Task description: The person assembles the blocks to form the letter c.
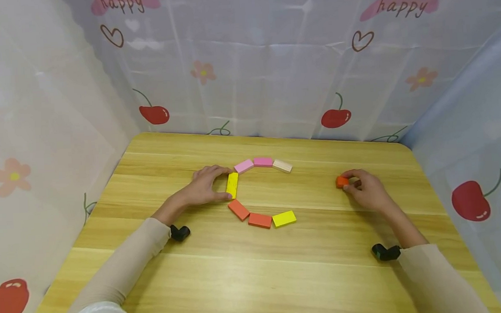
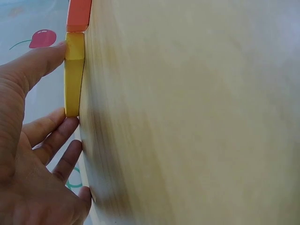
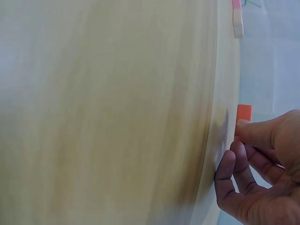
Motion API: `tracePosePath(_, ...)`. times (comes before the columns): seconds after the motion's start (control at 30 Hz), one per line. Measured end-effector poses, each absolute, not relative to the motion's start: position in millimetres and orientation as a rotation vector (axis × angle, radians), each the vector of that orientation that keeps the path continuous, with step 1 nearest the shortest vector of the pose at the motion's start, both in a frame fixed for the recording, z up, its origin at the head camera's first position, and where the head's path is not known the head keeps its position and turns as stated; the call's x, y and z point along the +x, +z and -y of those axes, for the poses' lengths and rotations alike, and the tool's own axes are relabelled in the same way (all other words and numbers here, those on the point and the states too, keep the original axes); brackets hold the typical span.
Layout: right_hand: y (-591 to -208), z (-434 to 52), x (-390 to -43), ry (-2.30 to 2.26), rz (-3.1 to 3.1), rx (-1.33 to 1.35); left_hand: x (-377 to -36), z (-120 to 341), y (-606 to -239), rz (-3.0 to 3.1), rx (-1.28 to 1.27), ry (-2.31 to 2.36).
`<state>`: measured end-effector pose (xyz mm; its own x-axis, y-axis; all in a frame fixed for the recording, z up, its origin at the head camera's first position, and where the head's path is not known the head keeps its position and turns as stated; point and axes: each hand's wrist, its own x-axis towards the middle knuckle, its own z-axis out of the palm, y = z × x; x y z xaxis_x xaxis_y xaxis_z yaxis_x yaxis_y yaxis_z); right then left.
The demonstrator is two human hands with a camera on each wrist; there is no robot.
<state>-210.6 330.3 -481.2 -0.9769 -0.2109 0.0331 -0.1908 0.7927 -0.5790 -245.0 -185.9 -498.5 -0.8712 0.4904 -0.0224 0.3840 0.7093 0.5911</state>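
Note:
My left hand (image 1: 201, 187) spans a yellow block (image 1: 232, 185) that lies on the table, thumb at its near end and fingers at its far end. In the left wrist view the thumb and fingertips touch this yellow block (image 2: 73, 79), whose end adjoins a red-orange block (image 2: 79, 14). Off to the right, my right hand (image 1: 366, 191) pinches an orange block (image 1: 342, 182) between thumb and fingers. The right wrist view shows the orange block (image 3: 243, 112) partly covered by the thumb. Whether it touches the table is hard to tell.
Beyond the held yellow block curve a light pink block (image 1: 244, 166), a magenta block (image 1: 263, 162) and a cream block (image 1: 282, 166). Nearer lie a red-orange block (image 1: 238, 210), another red-orange block (image 1: 260, 220) and a second yellow block (image 1: 284, 219). Printed curtains surround the wooden table (image 1: 258, 280).

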Motion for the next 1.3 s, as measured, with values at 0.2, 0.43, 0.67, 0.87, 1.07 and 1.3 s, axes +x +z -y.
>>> tracePosePath(0.2, -481.3, -320.5, -206.9, -0.938, -2.932, -0.433, -245.9, 186.2, -500.4, -2.738, 0.697, 0.874)
tracePosePath(0.43, -482.2, -310.5, -200.4, -0.939, -2.902, -0.516, -246.1, 185.9, -501.5, -2.740, 0.697, 0.876)
tracePosePath(0.67, -483.9, -298.7, -192.8, -0.955, -2.878, -0.565, -243.5, 186.1, -499.6, -2.737, 0.704, 0.886)
tracePosePath(0.87, -484.5, -286.9, -186.9, -0.929, -2.876, -0.607, -243.9, 185.9, -499.4, -2.743, 0.710, 0.883)
tracePosePath(1.07, -486.4, -280.8, -184.1, -0.891, -2.862, -0.618, -243.3, 185.3, -498.2, -2.734, 0.708, 0.891)
tracePosePath(1.3, -487.5, -273.8, -180.8, -0.891, -2.843, -0.743, -244.4, 185.3, -498.6, -2.735, 0.705, 0.890)
